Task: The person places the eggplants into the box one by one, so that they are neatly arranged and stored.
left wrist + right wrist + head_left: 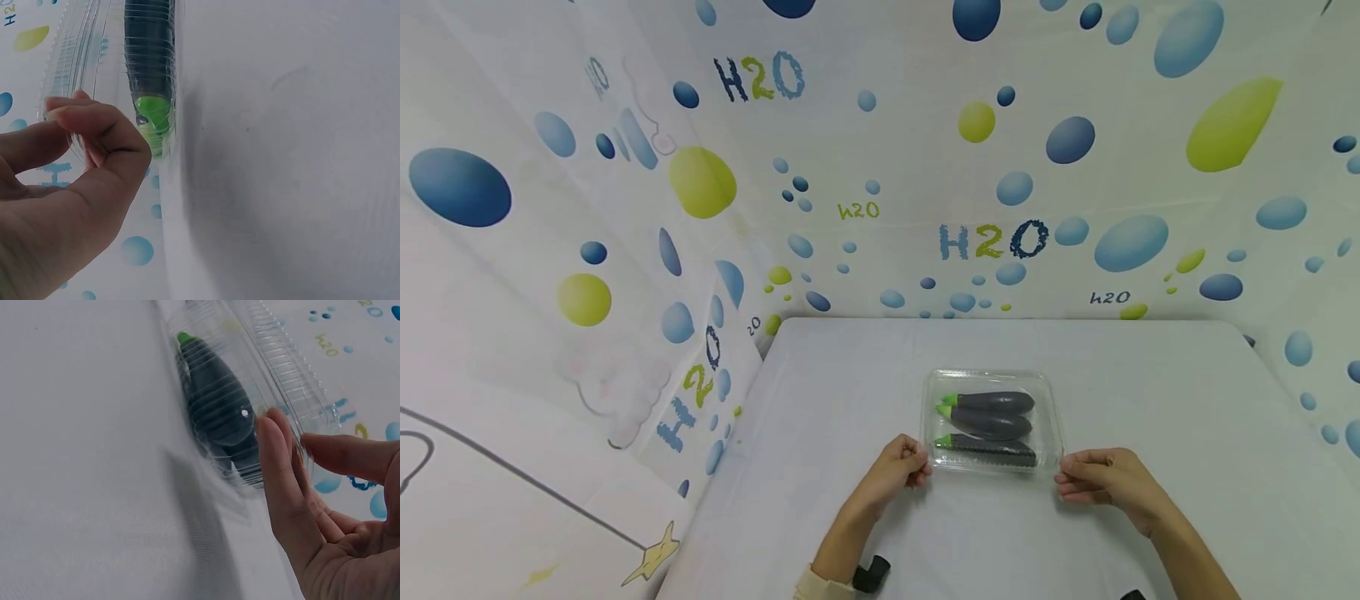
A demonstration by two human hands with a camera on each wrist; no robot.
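A clear plastic clamshell box (1049, 398) with ribbed walls lies over the white table, holding three dark eggplants (992, 422) side by side. Their green stem ends point left. My left hand (891, 475) pinches the box's near left corner, its thumb and curled fingers at the rim; in the left wrist view a green stem end (153, 112) shows through the wall. At the near right corner, my right hand (1108, 483) grips the rim between thumb and fingers. Through the side in the right wrist view, one eggplant (219, 394) shows its rounded end near the fingers.
The white-covered table (835, 375) ends at a back edge against a white curtain (910, 150) printed with blue and green drops and H2O lettering. Curtain cloth also hangs at the left and right. A black strap (872, 574) sits at the left wrist.
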